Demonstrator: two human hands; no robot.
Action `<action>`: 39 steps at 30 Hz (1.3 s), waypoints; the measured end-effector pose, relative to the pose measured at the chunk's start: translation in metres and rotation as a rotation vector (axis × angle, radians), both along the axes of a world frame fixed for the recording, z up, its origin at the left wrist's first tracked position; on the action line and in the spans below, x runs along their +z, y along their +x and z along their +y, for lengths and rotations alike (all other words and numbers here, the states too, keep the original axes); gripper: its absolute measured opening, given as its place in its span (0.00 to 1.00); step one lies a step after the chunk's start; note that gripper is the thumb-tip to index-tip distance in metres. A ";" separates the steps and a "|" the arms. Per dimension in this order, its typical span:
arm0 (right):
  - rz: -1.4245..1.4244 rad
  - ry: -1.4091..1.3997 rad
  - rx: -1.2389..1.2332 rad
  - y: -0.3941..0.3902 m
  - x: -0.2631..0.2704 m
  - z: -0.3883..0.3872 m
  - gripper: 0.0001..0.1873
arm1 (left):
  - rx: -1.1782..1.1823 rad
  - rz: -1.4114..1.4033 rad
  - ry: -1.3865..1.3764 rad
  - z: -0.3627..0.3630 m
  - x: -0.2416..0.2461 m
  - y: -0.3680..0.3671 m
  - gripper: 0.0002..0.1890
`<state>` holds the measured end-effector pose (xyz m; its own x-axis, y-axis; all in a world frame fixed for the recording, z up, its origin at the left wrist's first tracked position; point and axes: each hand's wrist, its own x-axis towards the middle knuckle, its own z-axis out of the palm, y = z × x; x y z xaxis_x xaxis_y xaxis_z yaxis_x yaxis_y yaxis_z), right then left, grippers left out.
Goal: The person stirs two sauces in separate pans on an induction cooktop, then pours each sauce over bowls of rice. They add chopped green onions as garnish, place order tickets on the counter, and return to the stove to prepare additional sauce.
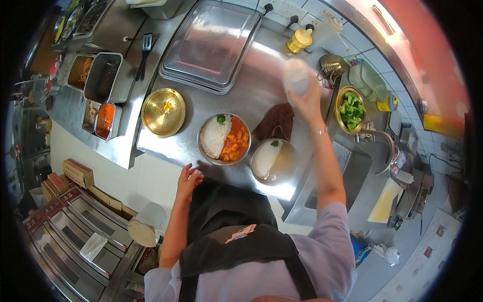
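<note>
My right hand grips a blurred, pale container above the steel counter, up and right of a crumpled brown cloth. My left hand, fingers apart and holding nothing, is at the counter's front edge. Near it stands a metal bowl of white rice, orange-red sauced chunks and a broccoli floret. Right of that, a second round bowl has rice, a green floret and brownish liquid or sauce. A gold-coloured plate with yellow-orange residue lies at the left.
A lidded steel tray occupies the back of the counter. Steel food containers and a black slotted turner are at the left. Broccoli fills a gold-rimmed bowl beside the sink and its curved faucet.
</note>
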<state>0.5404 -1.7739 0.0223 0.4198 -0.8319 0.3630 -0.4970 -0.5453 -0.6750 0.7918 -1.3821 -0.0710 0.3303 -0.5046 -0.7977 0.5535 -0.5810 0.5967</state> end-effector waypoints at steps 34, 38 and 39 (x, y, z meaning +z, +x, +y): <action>1.266 -0.274 0.068 0.113 0.035 0.225 0.21 | -0.290 0.098 -0.070 0.061 -0.013 0.121 0.24; 1.060 0.109 -0.018 0.096 0.055 0.227 0.34 | -0.326 0.078 -0.057 0.064 -0.018 0.126 0.24; 0.924 0.227 -0.046 0.085 0.068 0.229 0.36 | -0.319 0.078 -0.048 0.063 -0.017 0.126 0.24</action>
<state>0.6249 -1.5451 0.0902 0.4248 -0.8647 -0.2680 -0.9047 -0.4160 -0.0918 0.9173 -1.3192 -0.0879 0.0887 -0.6104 -0.7871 0.3931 -0.7046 0.5907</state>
